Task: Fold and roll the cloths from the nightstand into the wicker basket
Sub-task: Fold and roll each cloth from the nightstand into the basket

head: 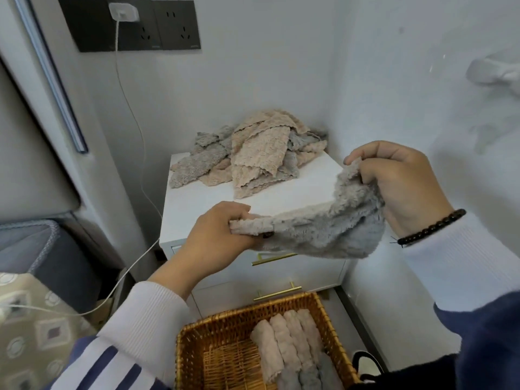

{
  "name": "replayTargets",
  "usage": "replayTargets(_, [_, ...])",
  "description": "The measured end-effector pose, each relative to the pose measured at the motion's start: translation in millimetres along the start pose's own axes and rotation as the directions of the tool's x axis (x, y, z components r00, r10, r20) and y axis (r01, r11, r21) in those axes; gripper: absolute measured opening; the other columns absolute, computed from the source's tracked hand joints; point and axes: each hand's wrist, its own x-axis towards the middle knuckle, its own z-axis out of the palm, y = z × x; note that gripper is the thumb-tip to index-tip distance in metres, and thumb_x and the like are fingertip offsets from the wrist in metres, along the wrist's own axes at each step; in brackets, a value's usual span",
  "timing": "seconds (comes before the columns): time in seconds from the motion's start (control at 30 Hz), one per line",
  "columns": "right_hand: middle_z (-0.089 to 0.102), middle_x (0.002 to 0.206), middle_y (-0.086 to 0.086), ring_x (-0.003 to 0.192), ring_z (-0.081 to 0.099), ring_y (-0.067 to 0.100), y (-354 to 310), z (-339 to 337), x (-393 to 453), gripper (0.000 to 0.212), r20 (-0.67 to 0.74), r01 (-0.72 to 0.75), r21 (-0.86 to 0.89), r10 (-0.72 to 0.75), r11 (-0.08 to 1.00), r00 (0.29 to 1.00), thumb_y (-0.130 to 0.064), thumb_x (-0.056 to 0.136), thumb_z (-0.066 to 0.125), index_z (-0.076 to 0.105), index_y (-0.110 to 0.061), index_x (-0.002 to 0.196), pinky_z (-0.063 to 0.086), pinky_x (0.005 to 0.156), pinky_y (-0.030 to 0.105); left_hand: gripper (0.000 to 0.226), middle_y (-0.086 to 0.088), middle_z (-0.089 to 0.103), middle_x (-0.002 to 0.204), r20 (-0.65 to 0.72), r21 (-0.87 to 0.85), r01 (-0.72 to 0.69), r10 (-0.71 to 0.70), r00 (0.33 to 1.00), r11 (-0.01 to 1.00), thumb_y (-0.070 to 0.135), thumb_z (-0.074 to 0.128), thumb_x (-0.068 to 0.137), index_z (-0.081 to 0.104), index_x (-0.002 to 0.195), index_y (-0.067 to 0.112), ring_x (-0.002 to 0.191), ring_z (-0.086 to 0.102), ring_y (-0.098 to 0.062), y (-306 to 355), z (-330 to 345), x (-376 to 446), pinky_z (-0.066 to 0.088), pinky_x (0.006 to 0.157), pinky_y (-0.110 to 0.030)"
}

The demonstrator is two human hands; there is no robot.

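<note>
Rolled cloths (292, 347) are noted in the wicker basket (197, 347); a grey cloth (318, 223) is pinched by fingers of the left hand (222, 235) and right hand (399, 181), apparently stretched for folding.

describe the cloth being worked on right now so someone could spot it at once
Start at the white nightstand in the corner. Over its front edge, the left hand and right hand hold one fluffy grey-and-beige cloth stretched between them. Unlike the heap behind it, it is lifted off the surface.

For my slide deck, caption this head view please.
Both hands, left and right, stretch a cloth above the wicker basket.
</note>
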Motion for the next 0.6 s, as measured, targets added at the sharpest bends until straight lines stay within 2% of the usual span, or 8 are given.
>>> replayTargets(0.07, [0.067, 0.072, 0.005, 0.071, 0.053, 0.025, 6.7, -8.2, 7.7, 0.022, -0.051, -0.041, -0.019, 0.04, 0.999, 0.998, -0.006, 0.051, 0.054, 0.07, -0.021, 0.055, 0.046, 0.07, 0.039, 0.007, 0.012, 0.065, 0.076, 0.094, -0.176, 0.044, -0.027, 0.995, 0.983, 0.019, 0.075, 0.08, 0.068, 0.08, 0.019, 0.071, 0.058, -0.003, 3.7, -9.4, -1.9, 0.042, 0.068, -0.022])
replayTargets(0.13, [0.07, 0.074, 0.005, 0.074, 0.062, 0.022, 12.4, -15.1, 14.9, 0.021, -0.074, -0.06, 0.007, 0.06, 0.998, 0.995, 0.002, 0.061, 0.063, 0.071, -0.018, 0.061, 0.054, 0.076, 0.038, 0.004, 0.006, 0.061, 0.061, 0.159, -0.45, 0.15, -0.087, 0.984, 0.88, 0.012, 0.069, 0.086, 0.066, 0.083, 0.011, 0.053, 0.053, -0.007, 8.3, -16.3, -5.4, 0.043, 0.057, -0.021])
replayTargets(0.2, [0.071, 0.07, 0.003, 0.073, 0.066, 0.019, 15.4, -19.5, 20.6, 0.024, -0.084, -0.075, 0.125, 0.086, 0.989, 0.993, 0.01, 0.072, 0.066, 0.07, -0.015, 0.07, 0.055, 0.076, 0.036, 0.006, -0.002, 0.063, 0.063, 0.15, -0.649, 0.215, -0.155, 0.976, 0.73, 0.013, 0.068, 0.081, 0.067, 0.087, 0.009, 0.048, 0.054, -0.014, 15.8, -21.8, -9.8, 0.044, 0.049, -0.02])
replayTargets(0.27, [0.071, 0.077, 0.006, 0.078, 0.068, 0.021, 19.1, -21.9, 24.4, 0.02, -0.099, -0.084, 0.17, 0.102, 0.982, 0.99, 0.007, 0.075, 0.071, 0.068, -0.013, 0.078, 0.056, 0.082, 0.039, 0.02, -0.005, 0.072, 0.072, 0.105, -0.771, 0.21, -0.205, 0.973, 0.6, 0.017, 0.067, 0.071, 0.07, 0.09, 0.011, 0.057, 0.066, -0.016, 18.4, -27.2, -12.4, 0.053, 0.05, -0.022])
replayTargets(0.3, [0.071, 0.082, 0.009, 0.082, 0.068, 0.025, 22.2, -22.8, 25.9, 0.018, -0.107, -0.091, 0.147, 0.107, 0.985, 0.989, 0.003, 0.074, 0.074, 0.068, -0.014, 0.079, 0.056, 0.085, 0.044, 0.025, -0.006, 0.074, 0.078, 0.076, -0.767, 0.201, -0.226, 0.971, 0.61, 0.018, 0.068, 0.069, 0.071, 0.092, 0.011, 0.064, 0.069, -0.018, 15.2, -29.2, -11.3, 0.056, 0.055, -0.025])
replayTargets(0.37, [0.072, 0.086, 0.012, 0.081, 0.067, 0.029, 29.1, -23.9, 27.2, 0.016, -0.12, -0.109, 0.055, 0.115, 0.993, 0.986, -0.003, 0.073, 0.077, 0.069, -0.016, 0.079, 0.054, 0.084, 0.054, 0.027, -0.007, 0.073, 0.082, 0.007, -0.627, 0.202, -0.254, 0.967, 0.753, 0.02, 0.075, 0.069, 0.071, 0.093, 0.009, 0.07, 0.067, -0.02, 6.5, -33.3, -8.8, 0.054, 0.06, -0.03])
replayTargets(0.43, [0.072, 0.087, 0.015, 0.078, 0.066, 0.029, 33.9, -23.9, 27.2, 0.011, -0.131, -0.11, -0.073, 0.1, 0.991, 0.986, -0.009, 0.074, 0.079, 0.071, -0.017, 0.077, 0.055, 0.081, 0.056, 0.017, -0.006, 0.07, 0.074, -0.078, -0.452, 0.203, -0.265, 0.961, 0.868, 0.021, 0.08, 0.073, 0.071, 0.083, 0.011, 0.069, 0.063, -0.02, -4.0, -36.2, -7.2, 0.049, 0.062, -0.03])
replayTargets(0.6, [0.061, 0.07, -0.001, 0.065, 0.056, 0.012, 36.4, -23.6, 31.4, 0.017, -0.09, -0.01, -0.34, -0.022, 0.94, 0.996, -0.014, 0.076, 0.078, 0.064, -0.023, 0.073, 0.05, 0.064, 0.022, 0.023, -0.008, 0.07, 0.071, -0.146, -0.062, 0.163, -0.171, 0.974, 0.985, 0.03, 0.082, 0.074, 0.067, 0.075, 0.012, 0.068, 0.067, -0.028, -23.4, -43.2, -13.4, 0.057, 0.07, -0.046])
